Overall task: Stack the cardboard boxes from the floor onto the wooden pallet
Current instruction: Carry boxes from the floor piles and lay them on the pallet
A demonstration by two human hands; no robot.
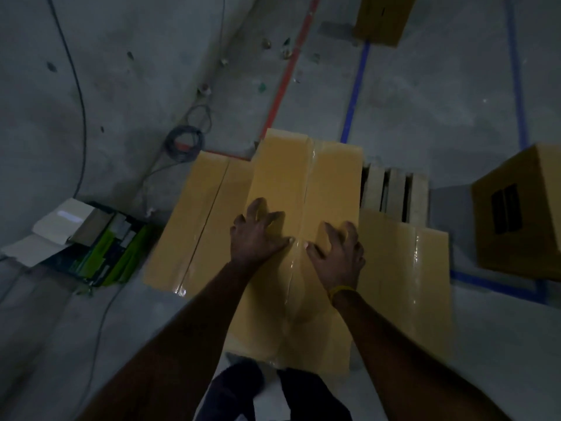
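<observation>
Two bare forearms without sleeves, a thin yellow wristband [341, 290] on the right wrist at lower centre-right, and dark trousers [273, 396] at the bottom edge.

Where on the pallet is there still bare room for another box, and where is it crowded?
Bare slats of the wooden pallet show only at the far right, between the top box and the lower right box. The left is taken by the left box. Both hands, left hand and right hand, press the top box.
</observation>
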